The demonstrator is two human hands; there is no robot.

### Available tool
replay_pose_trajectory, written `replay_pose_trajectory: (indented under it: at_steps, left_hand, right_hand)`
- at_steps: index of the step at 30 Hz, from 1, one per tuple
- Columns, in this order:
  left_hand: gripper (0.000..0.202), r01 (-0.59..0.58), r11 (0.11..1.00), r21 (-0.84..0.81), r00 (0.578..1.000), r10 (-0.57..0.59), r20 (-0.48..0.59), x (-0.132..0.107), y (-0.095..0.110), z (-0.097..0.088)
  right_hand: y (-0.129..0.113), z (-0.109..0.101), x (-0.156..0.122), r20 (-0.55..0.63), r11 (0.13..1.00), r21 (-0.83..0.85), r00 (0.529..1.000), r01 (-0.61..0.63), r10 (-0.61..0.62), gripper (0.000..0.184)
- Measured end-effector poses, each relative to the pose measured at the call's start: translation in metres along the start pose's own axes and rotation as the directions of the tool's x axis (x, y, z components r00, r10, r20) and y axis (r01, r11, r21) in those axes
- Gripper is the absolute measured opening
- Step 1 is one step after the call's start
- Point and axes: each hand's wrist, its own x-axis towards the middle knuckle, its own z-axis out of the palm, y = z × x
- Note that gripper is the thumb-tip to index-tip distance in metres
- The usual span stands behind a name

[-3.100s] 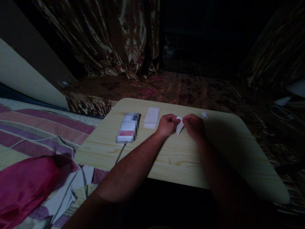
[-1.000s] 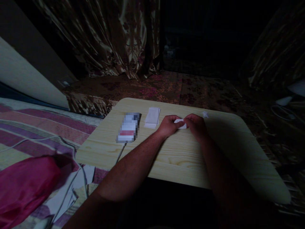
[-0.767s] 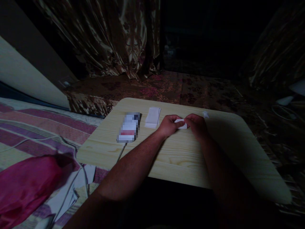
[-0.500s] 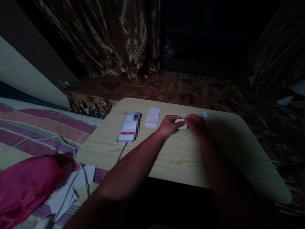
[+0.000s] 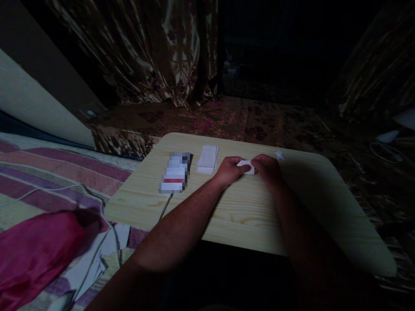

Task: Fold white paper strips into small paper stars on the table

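On a light wooden table point(image 5: 246, 216), my left hand point(image 5: 228, 169) and my right hand point(image 5: 267, 170) pinch a small white piece of folded paper point(image 5: 246, 166) between them. Both hands have their fingers curled closed on it, and the paper lies low against the tabletop. A small stack of white paper slips point(image 5: 208, 158) lies just left of my left hand. Close behind my right hand sits a tiny white folded paper shape point(image 5: 279, 155).
A phone point(image 5: 175, 172) with a cable point(image 5: 164, 206) lies at the table's left. A striped bedspread point(image 5: 48, 172) and red cloth point(image 5: 35, 250) are to the left. Patterned curtains point(image 5: 145, 52) and carpet point(image 5: 227, 119) are beyond; the room is dark.
About three seconds ago the paper stood up at an angle between my hands; now it is folded down flat and narrow. The hands have barely moved in the last second.
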Motion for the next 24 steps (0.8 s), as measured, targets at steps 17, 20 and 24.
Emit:
replay_pose_trajectory:
  at_steps: [17, 20, 24]
  left_hand:
    - [0.025, -0.010, 0.967, -0.254, 1.000, 0.007, -0.015, 0.0022, 0.0046, 0.0021]
    - [0.023, 0.001, 0.958, -0.286, 1.000, -0.002, -0.003, 0.0027, 0.0054, 0.0017]
    - [0.026, -0.012, 0.967, -0.256, 1.000, 0.005, -0.029, 0.0040, 0.0031, 0.0021]
  right_hand:
    - [0.0046, -0.0012, 0.0007, 0.048, 0.999, 0.020, 0.998, 0.031, -0.032, 0.016]
    - [0.0050, -0.0012, 0.0009, 0.053, 0.999, 0.036, 0.998, 0.035, -0.037, 0.016]
    - [0.0047, -0.0010, 0.0014, 0.045, 0.998, 0.046, 0.998, 0.030, -0.032, 0.016]
